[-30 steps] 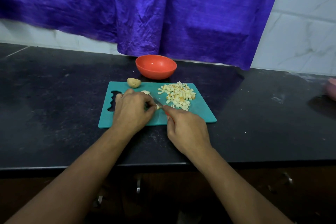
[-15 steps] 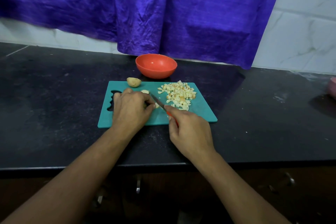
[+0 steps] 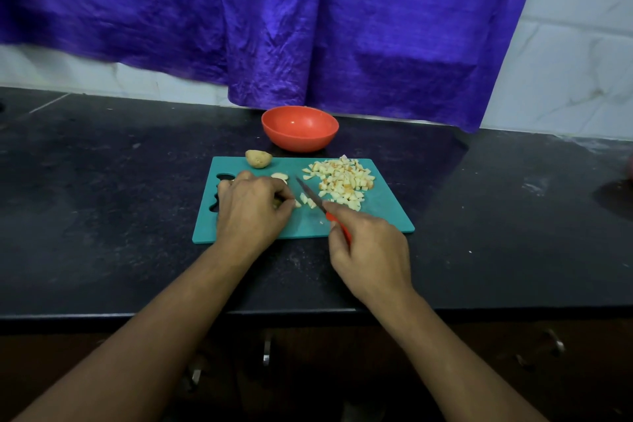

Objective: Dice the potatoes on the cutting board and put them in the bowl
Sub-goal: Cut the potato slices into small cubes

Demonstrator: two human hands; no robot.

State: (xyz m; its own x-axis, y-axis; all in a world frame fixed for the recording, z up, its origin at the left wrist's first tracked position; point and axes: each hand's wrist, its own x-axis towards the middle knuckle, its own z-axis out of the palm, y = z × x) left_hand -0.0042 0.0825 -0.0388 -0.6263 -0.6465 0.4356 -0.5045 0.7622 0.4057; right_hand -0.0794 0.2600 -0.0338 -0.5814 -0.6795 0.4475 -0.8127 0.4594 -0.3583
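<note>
A teal cutting board (image 3: 383, 219) lies on the black counter. A pile of diced potato (image 3: 342, 181) covers its far right part. A whole small potato (image 3: 258, 159) sits at the board's far edge, and a slice (image 3: 279, 176) lies just beyond my left hand. My left hand (image 3: 251, 207) curls over a potato piece that is mostly hidden under its fingers. My right hand (image 3: 371, 252) grips a red-handled knife (image 3: 310, 195) whose blade points up-left, with a few fresh cubes (image 3: 305, 199) beside it. The empty orange bowl (image 3: 300, 128) stands behind the board.
A purple cloth (image 3: 308, 20) hangs over the tiled wall behind the counter. A pink object (image 3: 629, 168) shows at the right edge. The counter's front edge (image 3: 308, 312) runs just under my forearms, with cabinet handles below.
My right hand has drawn back toward me and to the right, lifting the knife blade away from the piece under my left hand. A few cut cubes now lie exposed beside the blade.
</note>
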